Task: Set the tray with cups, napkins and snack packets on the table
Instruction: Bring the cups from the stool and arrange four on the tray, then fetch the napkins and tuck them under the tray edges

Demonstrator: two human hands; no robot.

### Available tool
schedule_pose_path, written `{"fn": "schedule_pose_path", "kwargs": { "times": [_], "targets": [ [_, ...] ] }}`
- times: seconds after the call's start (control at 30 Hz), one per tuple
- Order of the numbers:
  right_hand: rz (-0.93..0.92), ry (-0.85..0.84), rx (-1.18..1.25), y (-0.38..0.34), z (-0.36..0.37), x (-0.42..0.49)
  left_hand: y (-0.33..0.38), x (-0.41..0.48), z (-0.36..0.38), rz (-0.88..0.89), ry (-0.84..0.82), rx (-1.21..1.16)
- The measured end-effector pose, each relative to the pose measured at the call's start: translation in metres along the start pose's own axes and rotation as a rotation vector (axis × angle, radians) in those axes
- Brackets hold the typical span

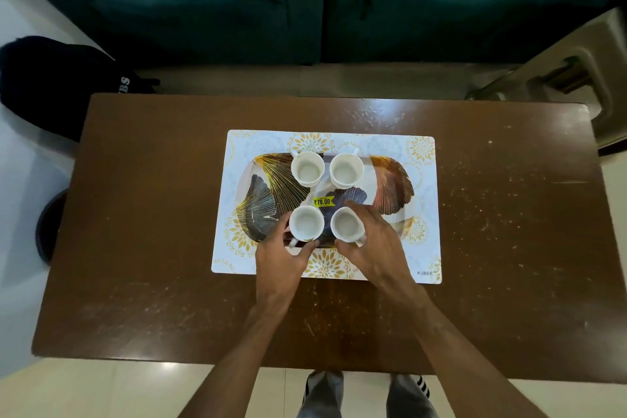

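A leaf-patterned tray (390,187) with a yellow price sticker lies on a white floral placemat (420,248) in the middle of the brown table (152,248). Several empty white cups stand on it: two at the far side (307,168) (346,170) and two at the near side. My left hand (281,254) curls around the near left cup (306,226). My right hand (373,248) wraps the near right cup (346,224). Both near cups rest on the tray. No napkins or snack packets are in view.
A dark teal sofa (305,0) runs along the far side of the table. A dark bag (51,85) lies on the floor at the left, a plastic stool (576,71) stands at the far right. My feet (366,394) are at the near edge.
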State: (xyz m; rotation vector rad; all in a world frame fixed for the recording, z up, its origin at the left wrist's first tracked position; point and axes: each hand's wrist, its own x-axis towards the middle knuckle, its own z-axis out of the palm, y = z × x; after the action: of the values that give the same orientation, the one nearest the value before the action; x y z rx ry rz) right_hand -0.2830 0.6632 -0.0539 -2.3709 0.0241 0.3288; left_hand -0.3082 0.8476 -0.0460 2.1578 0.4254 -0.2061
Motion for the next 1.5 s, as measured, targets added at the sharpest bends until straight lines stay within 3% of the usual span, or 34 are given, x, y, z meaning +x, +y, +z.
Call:
{"fn": "schedule_pose_path", "kwargs": {
  "times": [0.53, 0.7, 0.87, 1.17, 1.3, 1.5],
  "targets": [
    [0.053, -0.03, 0.057, 0.001, -0.004, -0.005, -0.003, -0.002, -0.003, -0.026, -0.028, 0.047],
    [0.08, -0.031, 0.039, -0.017, -0.04, -0.021, 0.025, -0.022, -0.028, -0.037, -0.015, 0.103],
    [0.053, 0.07, 0.014, -0.019, -0.106, -0.048, 0.089, -0.051, -0.035, 0.12, 0.121, 0.116],
    [0.11, 0.285, 0.079, 0.073, -0.281, -0.133, 0.254, -0.137, 0.106, 0.347, -0.063, 0.14],
    [0.14, 0.331, 0.067, 0.167, -0.384, -0.186, 0.342, -0.203, 0.207, 0.388, -0.144, 0.131],
    [0.178, 0.371, 0.019, 0.246, -0.485, -0.228, 0.434, -0.256, 0.306, 0.396, -0.273, 0.096]
  ]
}}
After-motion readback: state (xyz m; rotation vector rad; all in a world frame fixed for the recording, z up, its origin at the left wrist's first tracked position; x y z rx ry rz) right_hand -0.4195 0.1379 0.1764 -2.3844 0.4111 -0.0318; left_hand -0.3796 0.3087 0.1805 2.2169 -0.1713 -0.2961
